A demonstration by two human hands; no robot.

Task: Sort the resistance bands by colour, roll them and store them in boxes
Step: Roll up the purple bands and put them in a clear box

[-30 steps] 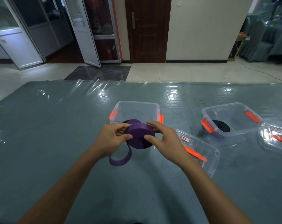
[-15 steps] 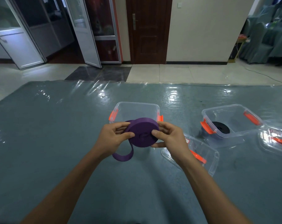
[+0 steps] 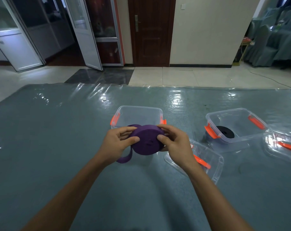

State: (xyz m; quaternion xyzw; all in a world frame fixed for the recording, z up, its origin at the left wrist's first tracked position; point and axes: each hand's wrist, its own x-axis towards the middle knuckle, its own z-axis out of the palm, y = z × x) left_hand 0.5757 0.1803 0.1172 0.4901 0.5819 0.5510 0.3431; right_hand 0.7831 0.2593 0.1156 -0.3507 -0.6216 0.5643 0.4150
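A purple resistance band, wound into a thick roll, is held above the table between both hands. My left hand grips its left side and my right hand grips its right side. A short loose tail of the band hangs down at the lower left. Just behind the roll stands a clear plastic box with orange clips, nothing visible inside it. To the right, a second clear box holds a rolled black band.
A clear lid with an orange clip lies on the table under my right wrist. Another lid lies at the far right edge. The table has a grey cloth under glossy plastic film. Tiled floor and doors lie beyond.
The roll has grown as more band was wound on, and the hanging tail is shorter. Both hands have shifted their grip around the roll.
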